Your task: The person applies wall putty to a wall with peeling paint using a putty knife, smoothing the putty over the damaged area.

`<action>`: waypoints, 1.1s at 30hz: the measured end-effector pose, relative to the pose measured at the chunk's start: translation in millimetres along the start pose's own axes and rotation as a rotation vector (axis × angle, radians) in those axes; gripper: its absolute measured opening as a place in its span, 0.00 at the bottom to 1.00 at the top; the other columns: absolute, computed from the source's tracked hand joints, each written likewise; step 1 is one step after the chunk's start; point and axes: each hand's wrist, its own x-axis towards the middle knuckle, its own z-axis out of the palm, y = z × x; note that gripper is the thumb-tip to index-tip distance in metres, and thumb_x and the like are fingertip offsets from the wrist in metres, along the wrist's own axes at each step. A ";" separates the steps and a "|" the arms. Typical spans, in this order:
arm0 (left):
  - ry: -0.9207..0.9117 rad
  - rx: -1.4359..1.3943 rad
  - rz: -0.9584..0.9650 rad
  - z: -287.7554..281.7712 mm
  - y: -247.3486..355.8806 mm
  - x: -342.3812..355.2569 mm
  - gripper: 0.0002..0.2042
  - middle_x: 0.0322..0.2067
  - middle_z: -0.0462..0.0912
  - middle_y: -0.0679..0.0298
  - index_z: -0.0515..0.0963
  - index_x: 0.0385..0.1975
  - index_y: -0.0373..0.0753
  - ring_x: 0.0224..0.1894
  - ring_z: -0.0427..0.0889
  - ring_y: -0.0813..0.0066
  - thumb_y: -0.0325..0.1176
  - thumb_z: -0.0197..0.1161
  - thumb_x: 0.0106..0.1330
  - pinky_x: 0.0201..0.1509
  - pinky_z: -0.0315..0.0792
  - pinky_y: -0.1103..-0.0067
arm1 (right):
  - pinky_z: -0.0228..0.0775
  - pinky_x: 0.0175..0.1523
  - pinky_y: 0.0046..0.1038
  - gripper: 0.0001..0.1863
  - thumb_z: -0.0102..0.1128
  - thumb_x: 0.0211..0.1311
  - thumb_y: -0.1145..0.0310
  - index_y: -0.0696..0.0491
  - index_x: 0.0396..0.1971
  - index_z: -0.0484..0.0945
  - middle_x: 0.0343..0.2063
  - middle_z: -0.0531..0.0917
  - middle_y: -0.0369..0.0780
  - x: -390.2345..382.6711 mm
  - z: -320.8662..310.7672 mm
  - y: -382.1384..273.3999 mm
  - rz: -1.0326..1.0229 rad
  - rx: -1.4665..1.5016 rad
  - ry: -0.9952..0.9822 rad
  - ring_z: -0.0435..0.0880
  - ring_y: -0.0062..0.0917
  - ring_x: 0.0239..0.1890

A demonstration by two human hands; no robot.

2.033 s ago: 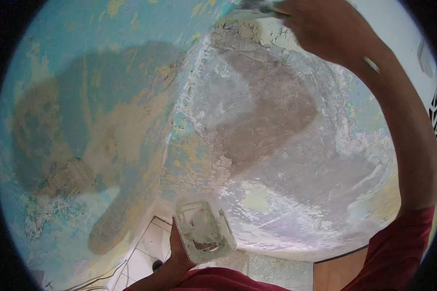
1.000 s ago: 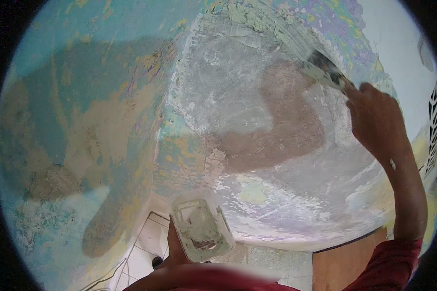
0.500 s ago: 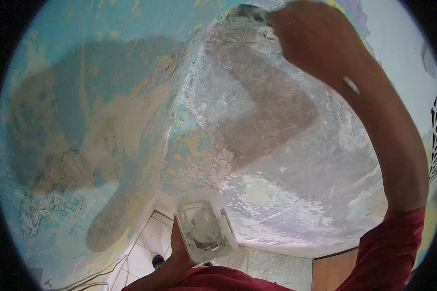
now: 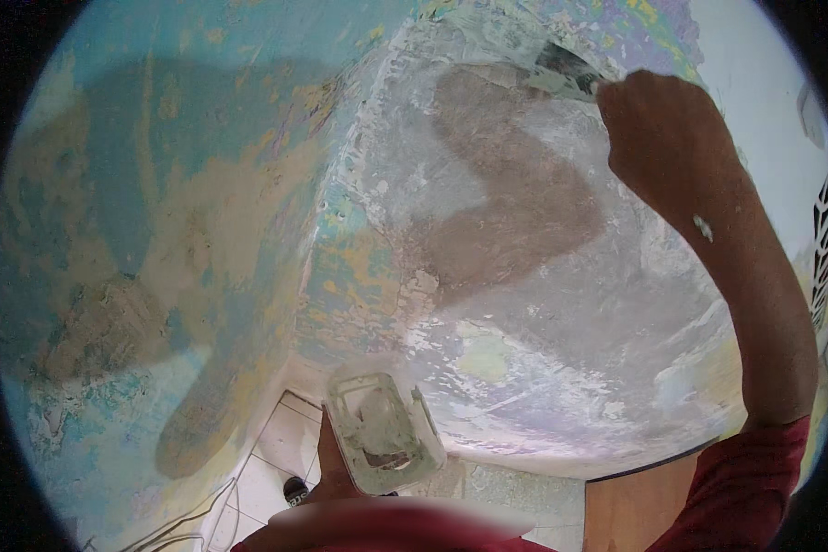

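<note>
My right hand [image 4: 664, 138] is raised high at the upper right, closed around the handle of a putty knife [image 4: 566, 75]. The blade lies flat against the wall's white, freshly filled patch [image 4: 561, 304]. My left hand [image 4: 334, 465] sits low at the bottom centre and holds up a small rectangular plastic tray [image 4: 382, 431] smeared with pale putty. Only the fingers under the tray show. My red sleeves enter from the lower edge.
The wall to the left [image 4: 166, 212] is peeling turquoise paint with bare tan plaster patches. White floor tiles [image 4: 276, 451] and thin cables lie below. A wooden door edge [image 4: 635, 511] stands at the lower right, a vent grille [image 4: 823, 248] at the far right.
My right hand has swept the putty knife up and down across the upper wall, and it now sits at the top right. The tray in my left hand has stayed in place.
</note>
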 end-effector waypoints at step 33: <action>-0.062 -0.066 -0.060 5.0 2.5 -11.5 0.42 0.65 0.69 0.51 0.61 0.71 0.44 0.64 0.71 0.46 0.71 0.48 0.66 0.66 0.66 0.45 | 0.77 0.40 0.40 0.06 0.60 0.60 0.75 0.58 0.35 0.84 0.27 0.83 0.47 -35.3 -7.7 54.8 0.132 0.045 -0.218 0.85 0.39 0.31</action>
